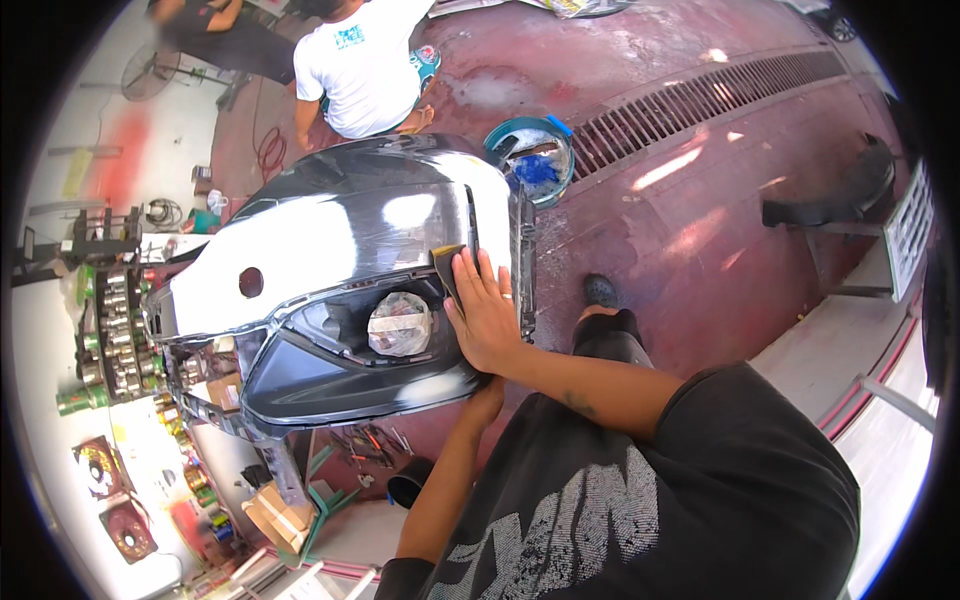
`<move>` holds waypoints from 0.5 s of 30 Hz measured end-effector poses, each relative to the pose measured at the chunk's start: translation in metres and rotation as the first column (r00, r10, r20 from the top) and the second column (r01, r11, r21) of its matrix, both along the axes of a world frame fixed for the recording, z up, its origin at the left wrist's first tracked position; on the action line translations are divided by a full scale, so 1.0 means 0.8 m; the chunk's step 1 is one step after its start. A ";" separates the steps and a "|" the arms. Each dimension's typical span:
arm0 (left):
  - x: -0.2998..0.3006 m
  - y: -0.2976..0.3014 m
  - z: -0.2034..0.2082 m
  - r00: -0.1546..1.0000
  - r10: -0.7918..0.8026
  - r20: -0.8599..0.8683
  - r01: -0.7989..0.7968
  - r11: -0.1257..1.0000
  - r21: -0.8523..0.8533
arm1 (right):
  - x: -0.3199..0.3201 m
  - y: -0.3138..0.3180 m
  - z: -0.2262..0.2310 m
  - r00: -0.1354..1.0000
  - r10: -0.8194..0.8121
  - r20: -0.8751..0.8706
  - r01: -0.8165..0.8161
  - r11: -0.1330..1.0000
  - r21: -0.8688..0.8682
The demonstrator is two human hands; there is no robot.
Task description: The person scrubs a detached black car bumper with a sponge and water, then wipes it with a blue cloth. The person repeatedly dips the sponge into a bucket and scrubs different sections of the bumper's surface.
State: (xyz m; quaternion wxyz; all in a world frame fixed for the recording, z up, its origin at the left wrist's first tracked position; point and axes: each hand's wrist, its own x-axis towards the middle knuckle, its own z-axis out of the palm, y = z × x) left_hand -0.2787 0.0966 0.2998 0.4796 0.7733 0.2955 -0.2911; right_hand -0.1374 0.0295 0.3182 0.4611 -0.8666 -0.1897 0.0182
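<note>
A large car bumper cover [330,240] stands in front of me, its surface in black, grey and patchy white. My right hand [485,310] lies on its right part, fingers stretched out and pressed over a folded piece of sandpaper [447,265]. The sheet's dark and yellowish edge sticks out left of the fingertips. Lower down, my left hand [485,402] is at the bumper's near edge, its fingers hidden behind the panel. Beside the right hand, a round opening in the bumper is covered with crumpled clear plastic and tape [400,324].
A teal basin [530,160] with water and a blue item stands beyond the bumper, near a floor grate [700,110]. Another person [360,65] in a white shirt crouches at the far side. Shelves with cans [120,340] line the left; a black curved part [835,190] rests at right.
</note>
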 end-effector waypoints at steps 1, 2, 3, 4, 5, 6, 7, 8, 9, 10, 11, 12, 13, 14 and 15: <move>-0.001 0.005 -0.003 1.000 -0.027 -0.015 0.027 1.000 -0.003 | 0.010 0.005 -0.002 1.000 -0.028 0.013 0.028 1.000 0.011; -0.002 0.005 -0.008 1.000 0.014 0.007 -0.014 1.000 -0.023 | 0.024 0.014 -0.002 0.998 -0.048 0.030 0.047 0.999 0.024; 0.003 -0.001 -0.004 0.999 0.040 0.022 -0.039 0.999 -0.036 | 0.051 0.026 -0.009 0.988 -0.129 0.089 0.113 0.980 0.164; 0.007 -0.006 0.003 0.997 0.073 0.032 -0.072 0.996 -0.051 | 0.085 0.028 -0.004 0.990 -0.116 0.078 0.102 0.981 0.167; 0.019 -0.016 0.032 0.994 0.108 0.032 -0.106 0.993 -0.056 | 0.120 0.026 0.001 0.993 -0.103 0.060 0.091 0.981 0.169; 0.022 -0.016 0.039 0.995 0.097 0.026 -0.095 0.993 -0.070 | 0.129 0.022 0.006 0.996 -0.084 0.036 0.077 0.983 0.168; 0.025 -0.014 0.043 0.996 0.086 0.020 -0.084 0.993 -0.084 | 0.117 0.015 0.009 0.996 -0.076 0.046 0.069 0.988 0.136; 0.027 -0.012 0.043 0.997 0.074 0.014 -0.072 0.992 -0.104 | 0.077 0.007 -0.001 0.998 -0.038 0.047 0.034 0.995 0.089; 0.019 -0.007 0.031 0.997 0.076 0.026 -0.072 0.990 -0.119 | 0.024 -0.002 -0.006 0.998 0.007 0.062 -0.009 0.999 0.046; -0.002 0.003 0.007 0.996 0.084 0.038 -0.078 0.988 -0.132 | -0.001 -0.005 -0.008 0.995 0.058 0.075 -0.059 0.998 0.005; 0.000 0.000 0.010 0.996 0.082 0.040 -0.075 0.986 -0.150 | 0.005 -0.007 -0.003 0.996 0.036 0.077 -0.036 0.999 0.001; 0.002 -0.002 0.014 0.997 0.078 -0.020 -0.080 0.989 -0.124 | 0.013 -0.006 0.001 0.997 0.016 0.080 -0.016 1.000 -0.003; 0.002 -0.003 0.020 0.994 0.078 -0.080 -0.086 0.991 -0.098 | 0.024 -0.004 0.006 0.997 -0.001 0.082 0.002 1.000 -0.008; 0.001 -0.005 0.022 0.992 0.068 -0.106 -0.078 0.993 -0.089 | 0.055 0.000 0.012 0.999 -0.020 0.034 0.020 1.000 0.003; 0.005 -0.006 0.023 0.990 0.043 -0.132 -0.054 0.995 -0.081 | 0.109 0.004 0.016 0.999 -0.040 -0.015 0.040 0.999 0.016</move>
